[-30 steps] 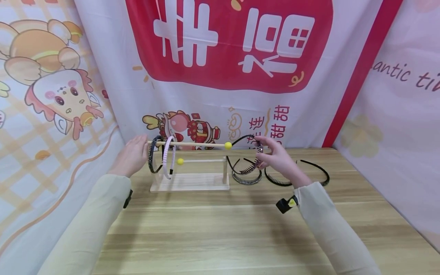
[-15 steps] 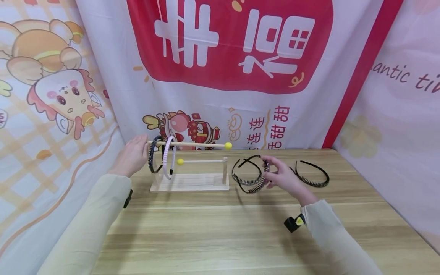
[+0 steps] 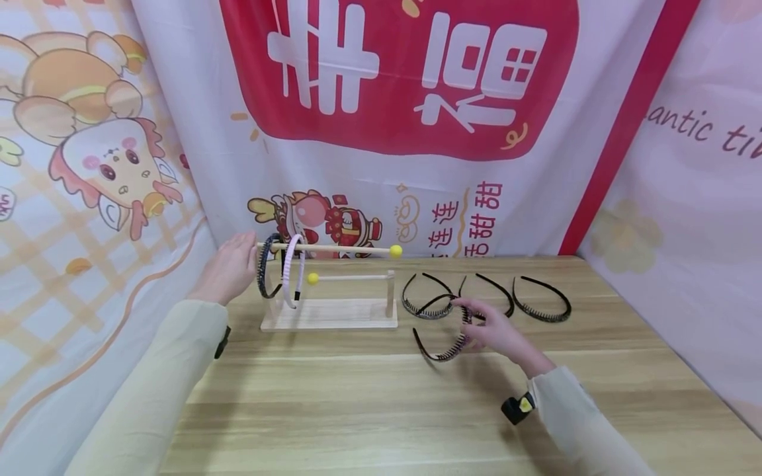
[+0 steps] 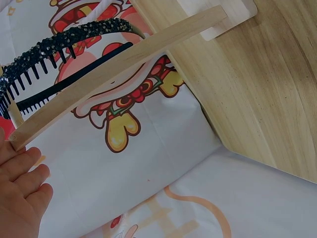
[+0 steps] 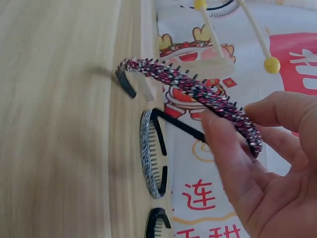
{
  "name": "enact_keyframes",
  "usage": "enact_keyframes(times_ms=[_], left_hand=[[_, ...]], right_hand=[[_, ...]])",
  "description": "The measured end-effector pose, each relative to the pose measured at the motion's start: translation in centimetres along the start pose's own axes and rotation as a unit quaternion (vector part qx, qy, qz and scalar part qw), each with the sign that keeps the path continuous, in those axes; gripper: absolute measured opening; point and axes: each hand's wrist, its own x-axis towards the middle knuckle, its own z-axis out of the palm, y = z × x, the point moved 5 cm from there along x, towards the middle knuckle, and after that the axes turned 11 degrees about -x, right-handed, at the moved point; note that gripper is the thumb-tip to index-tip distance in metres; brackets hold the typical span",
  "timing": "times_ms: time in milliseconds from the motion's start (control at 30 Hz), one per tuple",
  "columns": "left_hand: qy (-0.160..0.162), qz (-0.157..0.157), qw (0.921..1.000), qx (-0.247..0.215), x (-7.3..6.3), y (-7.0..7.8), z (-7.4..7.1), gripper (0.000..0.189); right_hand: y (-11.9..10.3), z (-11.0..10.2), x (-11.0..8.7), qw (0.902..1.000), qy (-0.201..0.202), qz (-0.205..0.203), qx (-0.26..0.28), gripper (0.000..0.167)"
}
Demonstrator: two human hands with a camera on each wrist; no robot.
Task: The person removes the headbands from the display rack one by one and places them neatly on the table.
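My right hand [image 3: 497,334] pinches a toothed headband [image 5: 183,82] covered in pink, black and silver sparkle between thumb and fingers. In the head view this headband is held tilted above the table, right of a wooden display stand [image 3: 333,316]. My left hand [image 3: 227,268] touches the top of the stand's left post [image 4: 119,69]; its thumb is hidden in the left wrist view. On the stand's upper rod [image 3: 351,250] hang a dark sparkly headband [image 3: 263,271] and a pale pink headband [image 3: 287,274], side by side near the left end.
Several headbands lie along the back of the table: a silver toothed one [image 5: 146,153], a black one [image 3: 506,291] partly behind my right hand, and another black one [image 3: 542,317] farther right. A lower rod with a yellow ball [image 3: 312,279] points left. Printed cloth [image 3: 393,145] hangs behind.
My right hand has moved the sparkly headband from beside the upper rod's yellow ball down and toward me, to the right of the stand. The left hand stays in place.
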Motion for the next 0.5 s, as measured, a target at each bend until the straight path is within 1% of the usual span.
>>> enact_keyframes(times_ms=[100, 267, 367, 500], left_hand=[[0.000, -0.001, 1.0000, 0.000, 0.0, -0.1, -0.1, 0.049], [-0.005, -0.002, 1.0000, -0.004, 0.0, -0.1, 0.0, 0.049], [-0.008, -0.002, 1.0000, -0.002, 0.1, 0.0, 0.0, 0.049], [-0.010, -0.004, 0.9999, -0.003, 0.1, 0.0, 0.1, 0.049]], right_hand=[[0.5, 0.0, -0.2, 0.9998, -0.015, -0.001, -0.009, 0.051], [1.4, 0.2, -0.7, 0.9972, -0.064, -0.007, -0.037, 0.040], [2.0, 0.6, -1.1, 0.9928, -0.108, 0.003, -0.052, 0.033], [2.4, 1.3, -1.9, 0.9821, -0.174, 0.004, -0.073, 0.019]])
